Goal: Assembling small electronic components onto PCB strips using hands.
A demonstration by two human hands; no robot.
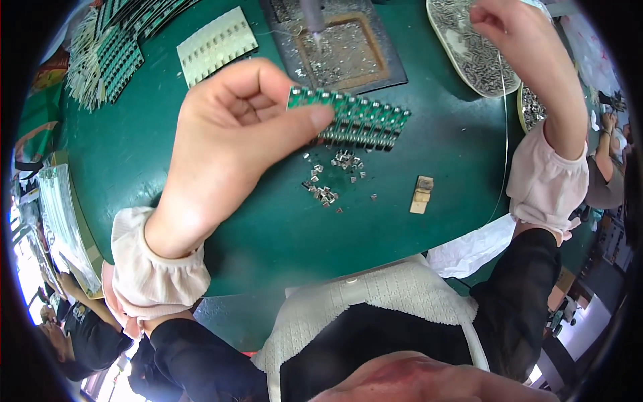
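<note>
Head cam, only view I've got: my left hand is up over the green table, thumb and fingers pinched tight on the left end of a narrow green circuit board strip, w/ a row of small metal parts hanging along its lower edge. The strip sits in the air just above a scatter of loose metal bits, near the solder tray behind it. I'd judge it light, thin and stiff-ish but easy to flex or snap, so edge grip only, off the metal parts, which look fragile. My right hand is raised top right by the oval dish of metal parts, fingers closed together on a thin wire running down past the wrist. A small tan block lies apart on the table.
</note>
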